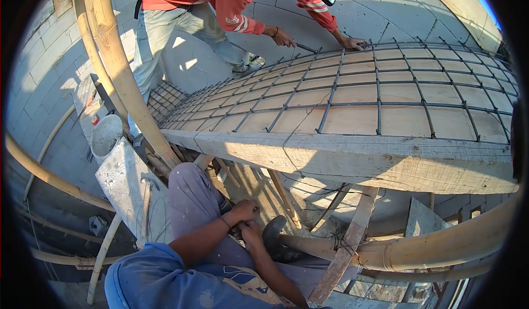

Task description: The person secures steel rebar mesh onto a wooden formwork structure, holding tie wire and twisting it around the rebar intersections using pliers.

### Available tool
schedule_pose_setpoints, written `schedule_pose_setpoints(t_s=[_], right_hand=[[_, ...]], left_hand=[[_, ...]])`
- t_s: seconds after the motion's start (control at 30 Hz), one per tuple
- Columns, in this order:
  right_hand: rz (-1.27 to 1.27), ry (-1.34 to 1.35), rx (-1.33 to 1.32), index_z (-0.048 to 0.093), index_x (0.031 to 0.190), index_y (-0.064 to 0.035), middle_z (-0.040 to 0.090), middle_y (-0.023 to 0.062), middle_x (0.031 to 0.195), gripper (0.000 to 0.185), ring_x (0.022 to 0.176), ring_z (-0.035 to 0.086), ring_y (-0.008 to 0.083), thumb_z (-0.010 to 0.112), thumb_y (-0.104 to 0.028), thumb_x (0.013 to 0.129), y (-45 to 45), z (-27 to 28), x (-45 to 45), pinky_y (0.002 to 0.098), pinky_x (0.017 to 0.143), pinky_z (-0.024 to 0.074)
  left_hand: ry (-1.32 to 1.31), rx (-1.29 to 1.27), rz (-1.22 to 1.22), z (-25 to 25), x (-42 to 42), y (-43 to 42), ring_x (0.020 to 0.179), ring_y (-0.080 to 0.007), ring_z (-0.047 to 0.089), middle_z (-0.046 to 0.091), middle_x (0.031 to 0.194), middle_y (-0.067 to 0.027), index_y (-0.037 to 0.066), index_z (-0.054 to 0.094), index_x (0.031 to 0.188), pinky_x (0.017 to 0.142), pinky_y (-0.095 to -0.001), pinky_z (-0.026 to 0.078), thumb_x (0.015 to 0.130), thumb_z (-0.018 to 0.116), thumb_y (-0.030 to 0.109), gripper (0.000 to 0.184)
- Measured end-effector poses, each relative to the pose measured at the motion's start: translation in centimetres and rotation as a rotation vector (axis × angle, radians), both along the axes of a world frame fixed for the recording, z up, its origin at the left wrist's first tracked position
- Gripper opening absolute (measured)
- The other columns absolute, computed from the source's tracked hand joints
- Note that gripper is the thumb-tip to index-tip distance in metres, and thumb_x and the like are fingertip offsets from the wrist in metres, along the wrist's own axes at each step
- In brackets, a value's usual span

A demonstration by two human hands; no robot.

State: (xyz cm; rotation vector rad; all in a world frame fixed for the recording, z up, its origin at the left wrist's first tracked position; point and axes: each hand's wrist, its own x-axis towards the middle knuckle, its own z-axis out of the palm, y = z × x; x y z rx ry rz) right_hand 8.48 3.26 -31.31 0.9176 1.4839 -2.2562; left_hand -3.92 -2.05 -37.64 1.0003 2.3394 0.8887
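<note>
My left hand [244,210], with a dark band at its wrist, is closed above my lap beside my raised knee. Right next to it my right hand [252,234] is closed too, the two nearly touching. Whatever the fingers hold, if anything, is hidden. In front of me a long wooden formwork board [341,157] edges a sloping panel. On that panel lies a grid of steel rebar [332,91]. A tie wire [285,149] hangs over the board's edge.
A co-worker in a red top [237,6] leans over the grid, holding a dark tool [306,48]. Bamboo poles [113,50] rise at left; a thick bamboo pole [430,251] crosses at right. A hammer [146,207] and a bucket [106,136] are on planks at left.
</note>
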Motion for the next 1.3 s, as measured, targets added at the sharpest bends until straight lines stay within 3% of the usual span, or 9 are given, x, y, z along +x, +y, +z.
schedule_pose_setpoints(t_s=[0.33, 0.83, 0.93, 1.3], right_hand=[[-0.004, 0.012, -0.001, 0.064, 0.096, 0.0024, 0.068, 0.0117, 0.076, 0.014, 0.062, 0.064, 0.0181, 0.052, -0.005, 0.096, 0.0, -0.8, 0.0, 0.0298, 0.055, 0.0486], [-0.022, 0.021, -0.004, 0.065, 0.092, 0.0023, 0.067, 0.0101, 0.075, 0.013, 0.059, 0.062, 0.0165, 0.054, -0.004, 0.093, -0.1, -1.4, 0.0, 0.0293, 0.052, 0.0466], [0.001, 0.0, 0.005, 0.064, 0.094, 0.0034, 0.068, 0.012, 0.076, 0.017, 0.061, 0.061, 0.0172, 0.05, -0.004, 0.096, 0.0, -1.1, -0.1, 0.0296, 0.053, 0.0468], [-0.013, 0.007, 0.01, 0.065, 0.094, 0.0037, 0.068, 0.0128, 0.075, 0.015, 0.06, 0.061, 0.0177, 0.054, -0.007, 0.096, -0.1, -0.4, -0.1, 0.0298, 0.053, 0.0465]], left_hand=[[-0.034, -0.041, -0.005, 0.4, -0.1, 0.1, 0.089, -0.04, 0.067, 0.07, 0.095, -0.0198, 0.004, 0.071, 0.099, 0.079, -0.0493, 0.053, 0.088, 0.065, 0.035, 0.034], [-0.047, -0.039, -0.011, 0.5, 0.1, 0.0, 0.092, -0.039, 0.068, 0.072, 0.099, -0.0189, 0.007, 0.074, 0.105, 0.083, -0.0477, 0.054, 0.088, 0.064, 0.038, 0.036], [-0.015, -0.03, -0.018, 0.4, 0.0, 0.0, 0.092, -0.0391, 0.068, 0.072, 0.097, -0.0184, 0.008, 0.074, 0.104, 0.082, -0.048, 0.054, 0.088, 0.064, 0.038, 0.036], [0.005, 0.033, -0.015, -0.3, -0.1, 0.0, 0.087, -0.0403, 0.068, 0.07, 0.092, -0.0208, 0.007, 0.074, 0.102, 0.078, -0.0493, 0.054, 0.088, 0.066, 0.038, 0.036]])
